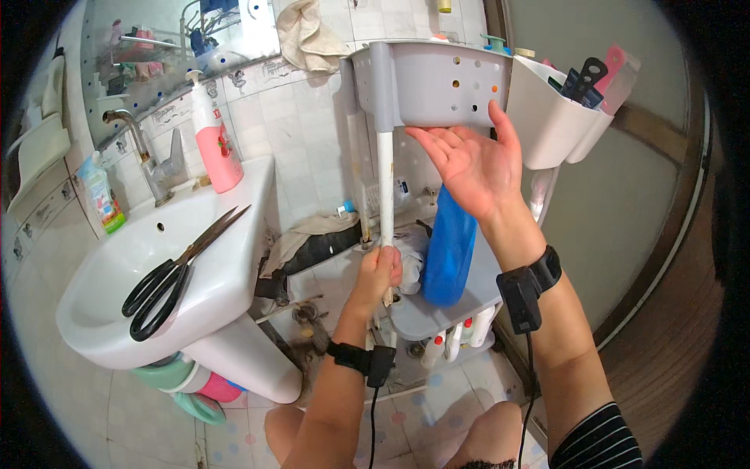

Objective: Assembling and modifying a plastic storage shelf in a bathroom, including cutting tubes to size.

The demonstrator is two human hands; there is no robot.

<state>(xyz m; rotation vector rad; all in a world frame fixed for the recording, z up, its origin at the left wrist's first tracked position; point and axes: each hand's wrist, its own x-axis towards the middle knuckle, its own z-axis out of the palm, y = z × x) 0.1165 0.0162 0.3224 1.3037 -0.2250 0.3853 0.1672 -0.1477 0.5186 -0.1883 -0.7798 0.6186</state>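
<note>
below the basket, the left hand grips the pole, likely steadying it; the right hand, spread palm-up under the basket, seemingly supports it.

Household bathroom. White ceramic washbasin at nine o'clock; curved silver metal tap and pink-white plastic pump bottle at ten; flat glass mirror between ten and eleven; beige cloth before white wall tiles at eleven.

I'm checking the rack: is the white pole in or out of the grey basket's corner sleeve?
In, it appears: the white pole runs up to the corner sleeve with no visible gap.
</note>
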